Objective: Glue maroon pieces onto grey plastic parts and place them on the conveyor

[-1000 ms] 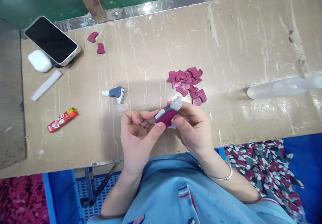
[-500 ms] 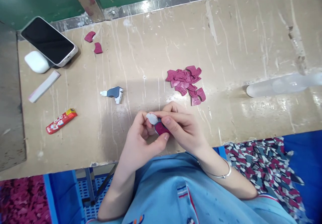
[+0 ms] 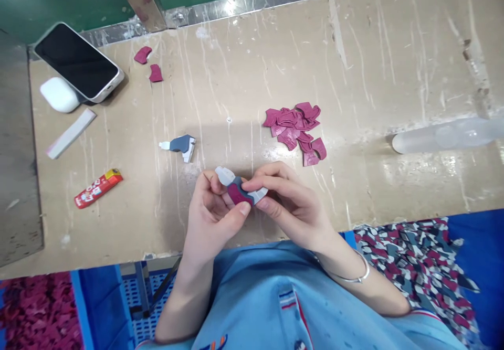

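Note:
Between my hands is a small plastic part (image 3: pixel 238 193), white at both ends, dark grey in the middle, with a maroon panel on its near side. My left hand (image 3: pixel 214 216) grips it from the left, thumb pressed on the maroon panel's edge. My right hand (image 3: pixel 293 203) pinches its right white end between thumb and fingers. A similar grey and white part (image 3: pixel 180 146), showing no maroon, lies on the table to the left. Beyond my hands is a loose pile of maroon pieces (image 3: pixel 294 127).
On the table's left are a phone (image 3: pixel 79 62), a white case (image 3: pixel 59 95), a pale strip (image 3: pixel 71 133) and a red packet (image 3: pixel 98 188). A translucent bottle (image 3: pixel 441 136) lies at the right. Below the edge, bins hold maroon pieces (image 3: pixel 41 313) and mixed-colour parts (image 3: pixel 417 266).
The part in my hands has turned and shifted slightly left, so its maroon panel and right white end show more. My right fingers have moved onto that end.

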### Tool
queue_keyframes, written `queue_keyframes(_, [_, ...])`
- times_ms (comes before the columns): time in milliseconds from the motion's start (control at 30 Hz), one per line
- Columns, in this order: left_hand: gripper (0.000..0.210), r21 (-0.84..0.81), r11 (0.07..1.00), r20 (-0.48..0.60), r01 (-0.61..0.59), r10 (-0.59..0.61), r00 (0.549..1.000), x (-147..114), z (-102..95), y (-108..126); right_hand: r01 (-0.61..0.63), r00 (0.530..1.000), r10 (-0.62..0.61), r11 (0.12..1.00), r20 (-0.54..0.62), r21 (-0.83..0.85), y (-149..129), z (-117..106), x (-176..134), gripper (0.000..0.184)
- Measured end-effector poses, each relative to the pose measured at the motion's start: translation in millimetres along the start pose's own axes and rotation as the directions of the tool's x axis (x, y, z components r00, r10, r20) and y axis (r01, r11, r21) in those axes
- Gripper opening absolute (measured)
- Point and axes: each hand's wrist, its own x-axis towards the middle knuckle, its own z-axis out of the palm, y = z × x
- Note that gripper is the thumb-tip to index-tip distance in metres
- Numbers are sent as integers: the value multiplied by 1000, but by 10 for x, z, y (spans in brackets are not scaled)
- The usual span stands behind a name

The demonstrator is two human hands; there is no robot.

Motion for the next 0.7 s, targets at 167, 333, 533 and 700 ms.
queue_keyframes(167, [59, -58, 998, 72, 22, -18, 997, 23, -40, 50, 54, 999, -54, 999, 2, -3, 12, 4, 21, 21])
queue_keyframes(333, [56, -62, 997, 103, 42, -36, 994, 17, -64, 25, 79, 997, -80, 997, 15, 21, 23, 9, 25, 21])
queue_keyframes(533, [54, -57, 996, 100, 69, -63, 993, 7, -108, -25, 110, 994, -110, 994, -2, -3, 42, 54, 27, 22])
queue_keyframes(700, [52, -121, 983, 93, 135, -125, 988, -2, -119, -14, 87, 996, -88, 996, -16, -14, 29, 40, 38, 25])
